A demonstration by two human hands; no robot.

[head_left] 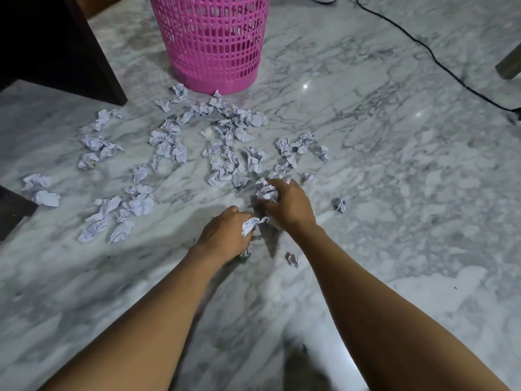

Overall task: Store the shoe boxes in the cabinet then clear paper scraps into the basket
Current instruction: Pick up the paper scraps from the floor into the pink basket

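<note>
Gathering paper scraps [225,165] off the marble floor [394,193], short of the pink basket [214,46]. Clutched one crumpled piece in the left hand [225,235], another in the right hand [290,204], both grips closed. Judged light, soft, crushable; easily scooped whole from any side.

Dim, soft light; glare on floor [305,86]

- Glossy grey-veined marble floor [408,221] all round; light glints [305,86] beyond the right hand [287,204].
- Dark wooden furniture [56,46] far beyond and left of the left hand [225,235].
- Black cable [436,62] well beyond the right hand.
</note>
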